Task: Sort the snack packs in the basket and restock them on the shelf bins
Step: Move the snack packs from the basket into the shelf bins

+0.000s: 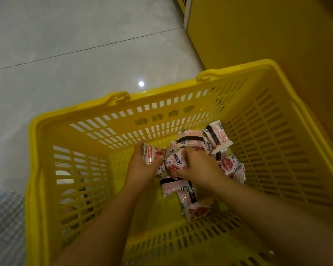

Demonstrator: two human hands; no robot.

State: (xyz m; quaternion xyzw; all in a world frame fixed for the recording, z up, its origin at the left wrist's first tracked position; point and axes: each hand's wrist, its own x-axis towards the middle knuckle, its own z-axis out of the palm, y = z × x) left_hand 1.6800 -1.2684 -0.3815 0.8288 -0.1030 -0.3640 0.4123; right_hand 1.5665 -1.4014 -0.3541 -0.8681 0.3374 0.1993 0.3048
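A yellow slotted plastic basket [81, 131] stands on the floor below me, with several white-and-pink snack packs lying on its bottom. Both my arms reach down into it. My left hand [142, 167] is closed around one snack pack [152, 153] near the far wall. Just to its right, my right hand [198, 166] grips another snack pack [173, 163] printed with a red cookie picture. More packs lie behind my right hand [192, 138], to its right [228, 163] and beneath my forearms [176, 187].
The basket rests on pale glossy floor tiles [75, 54]. A yellow shelf unit side panel [267, 35] rises close along the basket's right side. A bit of checked fabric [4, 223] shows at the lower left.
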